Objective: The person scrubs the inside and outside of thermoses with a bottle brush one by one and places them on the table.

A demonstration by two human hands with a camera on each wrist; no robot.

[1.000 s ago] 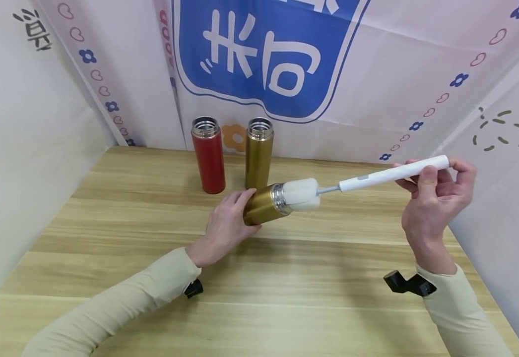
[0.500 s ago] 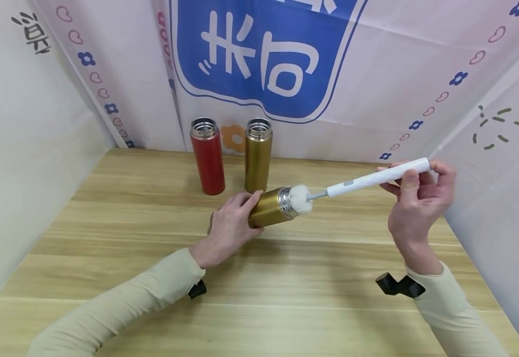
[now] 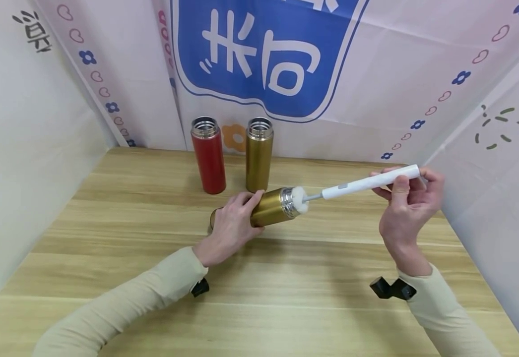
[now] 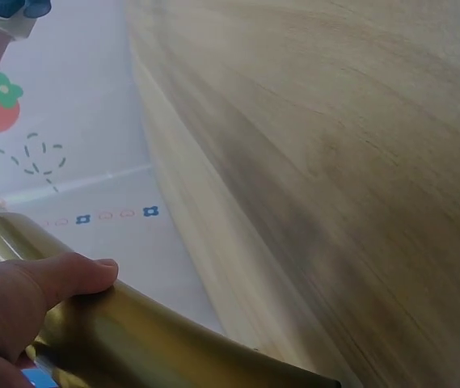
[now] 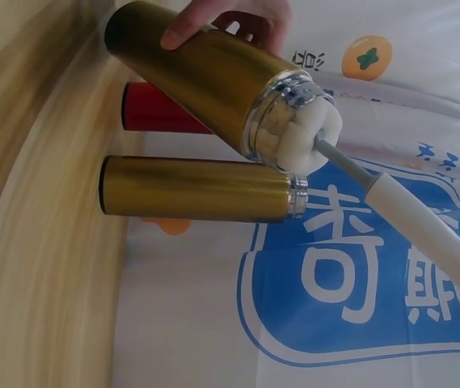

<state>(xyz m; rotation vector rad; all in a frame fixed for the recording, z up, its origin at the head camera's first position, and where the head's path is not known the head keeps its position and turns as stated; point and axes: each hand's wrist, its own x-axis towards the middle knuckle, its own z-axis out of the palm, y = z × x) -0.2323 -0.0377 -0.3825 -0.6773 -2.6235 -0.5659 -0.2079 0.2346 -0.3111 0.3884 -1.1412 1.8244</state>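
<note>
I'm running this one remotely and I'm seeing progress with the brush [image 3: 349, 188]. Its white sponge head [image 3: 300, 200] is now showing only as a stub at the steel neck [image 3: 288, 203] of the tilted gold bottle [image 3: 272, 207]; a second ago most of it was sticking out.

The right hand [image 3: 411, 198] has been sliding inward and is pinching the white handle [image 3: 375, 181] toward its far end, so it's clamped on that. The left hand [image 3: 231, 223] is wrapping around the bottle's body, holding the mouth toward the brush. The hands themselves are staying well apart. I honestly can't tell whether the bottle's base is touching the bench [image 3: 286, 297] or hovering over it.

I'm reading this as the tight bit, squeezing the sponge through the opening, mostly working out. The end is still bulging at the rim in the right wrist view, so I'm guessing it could be bunching up inside.

Meanwhile the red bottle [image 3: 209, 161] and the second gold bottle [image 3: 258, 161] are standing upright behind, uncapped and just staying put.
</note>
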